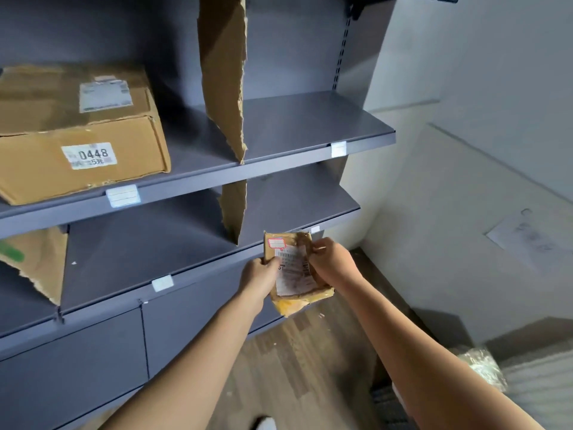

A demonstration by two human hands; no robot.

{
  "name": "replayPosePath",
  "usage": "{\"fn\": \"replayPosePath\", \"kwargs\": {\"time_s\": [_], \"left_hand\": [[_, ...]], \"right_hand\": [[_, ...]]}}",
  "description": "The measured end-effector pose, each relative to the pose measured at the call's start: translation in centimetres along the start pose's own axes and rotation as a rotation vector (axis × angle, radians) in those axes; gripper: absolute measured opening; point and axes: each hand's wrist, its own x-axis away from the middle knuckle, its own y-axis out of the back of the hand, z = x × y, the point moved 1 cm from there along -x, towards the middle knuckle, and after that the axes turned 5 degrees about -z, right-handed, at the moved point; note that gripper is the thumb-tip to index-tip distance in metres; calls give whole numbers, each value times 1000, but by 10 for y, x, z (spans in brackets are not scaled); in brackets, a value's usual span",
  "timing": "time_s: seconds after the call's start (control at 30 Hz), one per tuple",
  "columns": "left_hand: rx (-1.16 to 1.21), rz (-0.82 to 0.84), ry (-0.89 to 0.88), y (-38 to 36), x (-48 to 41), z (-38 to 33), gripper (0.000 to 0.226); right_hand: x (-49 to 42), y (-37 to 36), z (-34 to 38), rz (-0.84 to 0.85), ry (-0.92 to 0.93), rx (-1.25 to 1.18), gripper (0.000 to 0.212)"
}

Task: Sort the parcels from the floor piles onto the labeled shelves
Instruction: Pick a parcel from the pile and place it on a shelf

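A small brown cardboard parcel (294, 268) with a white shipping label and a red-edged sticker is held up in front of the lower grey shelf (148, 243). My left hand (262, 276) grips its left edge, thumb on the label. My right hand (331, 262) pinches its upper right corner. The parcel is tilted and hangs just off the shelf's front edge, near a white shelf label (315, 229).
A large cardboard box marked 0448 (77, 131) sits on the upper shelf (294, 131) at left. Torn cardboard dividers (224, 79) (234, 209) split both shelves. Another cardboard piece (37, 262) lies at lower left. Wood floor (304, 361) below; a plastic-wrapped parcel (483, 366) at right.
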Motion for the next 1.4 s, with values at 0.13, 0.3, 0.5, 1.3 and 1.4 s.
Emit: {"fn": "replayPosePath", "kwargs": {"time_s": [0.13, 0.3, 0.5, 1.3, 1.4], "left_hand": [[9, -34, 12, -38, -38, -23, 21], [103, -91, 66, -81, -71, -34, 22], [132, 15, -37, -128, -100, -41, 48], [-308, -255, -269, -185, -217, -51, 40], [-305, -229, -255, -189, -222, -58, 39]], "right_hand": [[-58, 6, -16, 37, -6, 3, 31], [-121, 6, -41, 115, 21, 37, 39], [-185, 8, -75, 208, 53, -67, 39], [-318, -38, -126, 158, 502, 103, 35], [-328, -40, -120, 126, 470, 63, 34]]}}
